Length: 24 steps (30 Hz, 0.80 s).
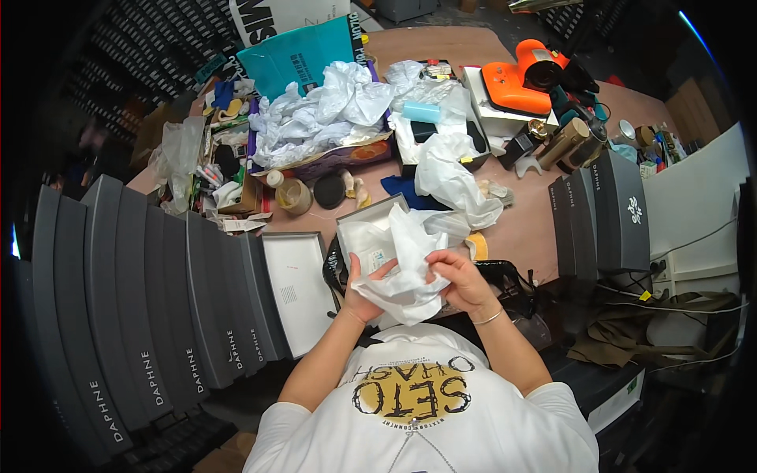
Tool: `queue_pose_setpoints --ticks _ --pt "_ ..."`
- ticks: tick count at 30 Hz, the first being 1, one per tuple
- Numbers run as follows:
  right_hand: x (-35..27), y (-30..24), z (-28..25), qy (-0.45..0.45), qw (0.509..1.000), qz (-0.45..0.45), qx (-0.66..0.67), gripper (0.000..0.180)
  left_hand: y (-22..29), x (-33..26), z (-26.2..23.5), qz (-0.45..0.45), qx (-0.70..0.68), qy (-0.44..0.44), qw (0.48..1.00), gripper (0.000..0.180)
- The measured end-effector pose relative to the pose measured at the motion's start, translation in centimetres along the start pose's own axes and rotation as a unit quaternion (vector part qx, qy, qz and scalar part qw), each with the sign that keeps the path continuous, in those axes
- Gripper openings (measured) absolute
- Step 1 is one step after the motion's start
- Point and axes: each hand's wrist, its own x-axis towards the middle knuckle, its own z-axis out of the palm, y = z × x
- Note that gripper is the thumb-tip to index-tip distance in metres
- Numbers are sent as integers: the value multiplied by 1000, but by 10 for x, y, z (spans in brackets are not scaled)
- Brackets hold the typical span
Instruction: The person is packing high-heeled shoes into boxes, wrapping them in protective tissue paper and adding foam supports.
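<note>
Between my hands is a crumpled sheet of white tissue paper [408, 272], close in front of my chest. My right hand [465, 284] pinches its right side between thumb and fingers. Under its left side, my left hand [367, 293] holds the paper with the thumb raised and the fingers partly hidden. Just beyond sits an open shoebox [357, 233] with a pale inside, partly covered by the paper. A glossy black shoe [334, 268] is left of that box, and glossy black footwear [505, 274] lies beside my right hand.
A box lid [293, 288] lies left, beside a row of dark grey shoeboxes [158, 315]. More shoeboxes [603, 217] stand right. Beyond are a carton full of tissue paper [323, 106], a jar [294, 195], an orange device [520, 83] and loose tissue paper [453, 177] on the table [527, 221].
</note>
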Motion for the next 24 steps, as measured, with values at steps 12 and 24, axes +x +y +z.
queue_pose_setpoints --ticks 12,24 --pt "-32 -74 -92 197 964 -178 19 21 64 -2 -22 442 285 217 822 21" --pt "110 -88 -172 191 586 -138 -775 21 -21 16 8 97 807 97 574 46"
